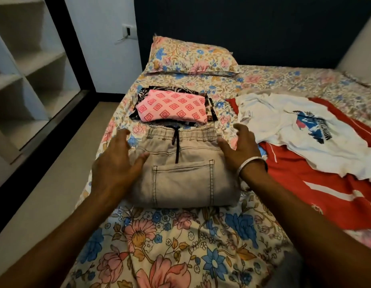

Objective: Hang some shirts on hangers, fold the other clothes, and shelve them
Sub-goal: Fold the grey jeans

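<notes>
Flanking folded grey jeans (181, 173): left hand (116, 163), right hand (240, 148), fingers spread (holding nothing); folded pink garment (173, 109) behind; white T-shirt (294, 129), red garment (317, 188) unfolded; shelves (28, 65) unfilled.

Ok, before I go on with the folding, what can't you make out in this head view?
- Dark patterned garment: mostly covered by the folded pink garment.
- Red garment: overlaid by the white T-shirt and cut by the right edge.
- Shelves: cropped by the left edge, blurred.
- Folded grey trousers: side edges hidden behind both hands.

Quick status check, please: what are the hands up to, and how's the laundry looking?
Both hands, left and right, open, flanking folded jeans. Pink folded stack just beyond. White tee and red garment unfolded at right. Nothing in the way.
</notes>
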{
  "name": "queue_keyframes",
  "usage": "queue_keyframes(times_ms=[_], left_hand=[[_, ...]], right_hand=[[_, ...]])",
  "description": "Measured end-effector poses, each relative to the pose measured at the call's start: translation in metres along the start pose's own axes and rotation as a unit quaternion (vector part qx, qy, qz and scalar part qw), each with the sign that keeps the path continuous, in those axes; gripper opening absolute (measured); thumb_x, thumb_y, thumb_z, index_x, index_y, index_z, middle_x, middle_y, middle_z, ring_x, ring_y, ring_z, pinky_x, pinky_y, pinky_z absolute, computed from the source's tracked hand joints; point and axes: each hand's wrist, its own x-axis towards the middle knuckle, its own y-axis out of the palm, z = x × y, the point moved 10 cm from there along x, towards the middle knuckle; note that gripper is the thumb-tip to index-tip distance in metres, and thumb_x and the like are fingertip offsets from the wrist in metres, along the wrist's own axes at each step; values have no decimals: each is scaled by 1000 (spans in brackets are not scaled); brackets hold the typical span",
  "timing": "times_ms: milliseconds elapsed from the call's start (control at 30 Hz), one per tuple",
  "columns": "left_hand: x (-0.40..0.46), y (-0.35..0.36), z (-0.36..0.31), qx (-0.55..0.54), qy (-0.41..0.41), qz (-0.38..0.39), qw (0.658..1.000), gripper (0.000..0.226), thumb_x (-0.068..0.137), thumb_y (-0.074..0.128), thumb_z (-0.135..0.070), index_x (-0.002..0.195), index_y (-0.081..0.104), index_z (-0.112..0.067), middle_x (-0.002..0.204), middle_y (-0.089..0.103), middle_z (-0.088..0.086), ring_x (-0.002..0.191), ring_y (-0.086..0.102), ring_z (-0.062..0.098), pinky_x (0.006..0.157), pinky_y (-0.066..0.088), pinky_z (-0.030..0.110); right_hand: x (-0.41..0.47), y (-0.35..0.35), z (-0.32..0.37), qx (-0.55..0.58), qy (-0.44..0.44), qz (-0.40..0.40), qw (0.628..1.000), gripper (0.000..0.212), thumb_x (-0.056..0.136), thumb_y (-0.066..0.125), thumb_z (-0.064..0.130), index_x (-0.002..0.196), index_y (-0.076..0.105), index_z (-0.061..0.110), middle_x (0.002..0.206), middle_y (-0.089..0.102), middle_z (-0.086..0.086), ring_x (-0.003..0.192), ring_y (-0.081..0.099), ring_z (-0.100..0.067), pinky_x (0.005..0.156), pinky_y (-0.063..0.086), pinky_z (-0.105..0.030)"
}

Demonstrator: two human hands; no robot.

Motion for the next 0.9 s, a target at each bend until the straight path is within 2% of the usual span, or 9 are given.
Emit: queue_keyframes(times_ms=[67, 133, 233, 400, 533, 667, 733, 800, 900], left_hand=[[-16, -14, -52, -3, 131, -60, 990, 65, 97, 59, -50, 151, 38, -20, 148, 48, 8, 130, 51, 27, 102, 49, 47], [-30, 9, -94, -5, 217, -10, 976, 61, 104, 39, -48, 159, 26, -24, 168, 19, 2, 155, 16, 19, 124, 18, 47], [-43, 89, -86, 65, 181, 150, 970, 69, 101, 7, -57, 162, 0, -27, 168, -12, -7, 155, -15, 11, 127, -6, 44], [-44, 124, -65, 62, 150, 195, 967, 70, 99, 0, -62, 159, -15, -30, 165, -25, -10, 150, -26, 7, 125, -13, 42], [-39, 102, -65, 2, 136, 140, 981, 71, 100, 12, -67, 162, 2, -34, 170, -6, -9, 155, -12, 8, 127, -2, 44], [-13, 81, -8, 14, -25, 93, 995, 83, 96, 35, -72, 160, 13, -24, 165, 16, 9, 152, 16, 32, 120, 21, 59], [-6, 80, 23, 17, -110, 153, 982, 106, 83, 38, -87, 160, 11, -19, 161, 26, 18, 145, 29, 40, 114, 32, 59], [-4, 83, 29, -7, -126, 202, 971, 115, 73, 43, -94, 155, 29, -15, 147, 48, 18, 130, 50, 38, 104, 46, 50], [-4, 78, 26, -144, -160, 230, 949, 90, 61, 56, -96, 111, 65, -21, 106, 69, 5, 92, 65, 24, 82, 55, 39]], right_hand=[[-20, -6, 56, -79, -150, -61, 984, 60, 99, 48, 54, 150, 35, 26, 151, 43, -6, 138, 41, -26, 109, 35, -44], [-40, 33, 83, -168, -233, 16, 958, 57, 102, 25, 56, 155, 23, 38, 164, 25, 2, 152, 19, -21, 118, 21, -51], [-50, 100, 29, -295, -188, 194, 917, 56, 105, 11, 54, 158, -1, 42, 168, -9, 7, 154, -13, -15, 122, 0, -57], [-46, 112, 3, -302, -181, 203, 914, 59, 103, 13, 59, 155, -13, 46, 163, -26, 12, 149, -26, -13, 121, -6, -59], [-43, 96, 17, -234, -185, 172, 939, 62, 102, 23, 60, 158, 0, 43, 166, -16, 9, 153, -18, -15, 122, -2, -59], [-19, 36, -9, -95, 7, 28, 995, 68, 95, 52, 56, 151, 31, 24, 157, 33, -12, 141, 37, -35, 110, 39, -48], [-19, 39, -43, 3, 167, 96, 981, 69, 91, 63, 50, 145, 41, 13, 143, 50, -17, 124, 54, -36, 100, 45, -41], [-24, 42, -59, 62, 247, 146, 956, 70, 84, 70, 53, 135, 55, 7, 131, 61, -15, 112, 60, -33, 97, 50, -39], [-26, 54, -74, 189, 324, 168, 912, 101, 59, 85, 62, 137, 52, 7, 129, 63, -13, 111, 63, -35, 101, 51, -46]])
